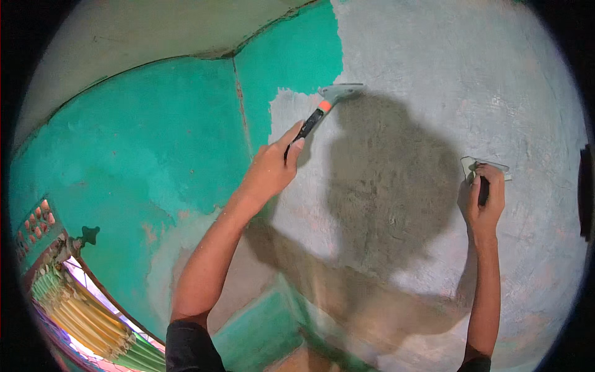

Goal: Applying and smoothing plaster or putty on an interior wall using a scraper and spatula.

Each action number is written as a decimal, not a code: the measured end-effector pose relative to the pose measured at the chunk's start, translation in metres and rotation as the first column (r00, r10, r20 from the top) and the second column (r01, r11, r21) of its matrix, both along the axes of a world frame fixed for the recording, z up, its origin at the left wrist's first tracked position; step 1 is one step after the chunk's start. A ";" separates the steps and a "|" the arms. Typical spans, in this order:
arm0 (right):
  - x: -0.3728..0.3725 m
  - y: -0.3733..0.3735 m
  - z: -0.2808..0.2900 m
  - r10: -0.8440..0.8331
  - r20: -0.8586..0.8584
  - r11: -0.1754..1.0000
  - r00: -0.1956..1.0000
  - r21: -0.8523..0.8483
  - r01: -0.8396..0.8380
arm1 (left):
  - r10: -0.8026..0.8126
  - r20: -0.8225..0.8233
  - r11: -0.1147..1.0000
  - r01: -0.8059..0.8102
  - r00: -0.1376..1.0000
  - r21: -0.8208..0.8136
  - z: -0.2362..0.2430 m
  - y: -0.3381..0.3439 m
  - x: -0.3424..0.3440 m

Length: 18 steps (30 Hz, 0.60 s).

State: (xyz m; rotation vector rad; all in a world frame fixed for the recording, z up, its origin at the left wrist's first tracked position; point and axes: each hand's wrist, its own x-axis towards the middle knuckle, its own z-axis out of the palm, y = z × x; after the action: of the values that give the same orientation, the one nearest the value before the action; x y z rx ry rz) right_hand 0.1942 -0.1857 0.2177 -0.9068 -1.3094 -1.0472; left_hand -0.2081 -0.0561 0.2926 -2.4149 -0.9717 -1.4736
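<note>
Left hand clasps long scraper, axis slanting up-right, head just beside green paint; right hand, farther from that edge, pinches wide scraper.

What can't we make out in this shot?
All in the head view:
- Black-and-orange scraper: part of its handle, hidden by the left grip.
- Flat scraper: part of its handle, covered by the right grip.
- Left sleeve: cut off by the lower edge.
- Dark object at far right: cut off by the fisheye rim, kind unclear.
</note>
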 end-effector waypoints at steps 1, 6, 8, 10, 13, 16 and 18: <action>0.001 0.000 0.000 0.001 0.003 1.000 1.000 0.008 -0.001 | 0.047 -0.001 0.997 -0.047 0.999 -0.056 -0.002 0.000 -0.001; 0.001 -0.001 0.001 -0.004 -0.011 1.000 1.000 -0.025 0.004 | 0.072 -0.026 0.977 -0.076 0.997 -0.199 -0.008 0.001 -0.008; 0.000 0.000 0.001 -0.008 -0.006 1.000 1.000 -0.008 0.008 | 0.077 -0.031 0.985 -0.081 0.997 -0.153 -0.005 0.000 -0.011; -0.001 0.001 0.001 -0.004 -0.008 1.000 1.000 0.003 0.004 | 0.074 -0.050 0.989 -0.080 0.996 -0.127 -0.004 0.000 -0.013; -0.002 0.003 0.000 -0.012 -0.020 1.000 1.000 0.026 0.013 | 0.089 -0.066 0.988 -0.097 0.994 -0.123 -0.007 0.004 -0.014; -0.001 0.003 0.001 0.003 -0.041 1.000 0.999 0.001 -0.003 | 0.080 -0.013 0.989 -0.081 0.997 -0.121 -0.012 0.009 -0.014; -0.001 0.002 0.002 -0.002 -0.026 1.000 1.000 0.008 0.002 | 0.134 -0.026 0.988 -0.136 0.991 -0.076 -0.014 0.012 -0.014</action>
State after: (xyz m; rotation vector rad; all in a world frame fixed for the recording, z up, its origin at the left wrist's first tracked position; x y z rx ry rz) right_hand 0.1933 -0.1838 0.2192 -0.9125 -1.2820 -1.0386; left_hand -0.2220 -0.0443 0.2790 -2.3585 -1.1830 -1.3868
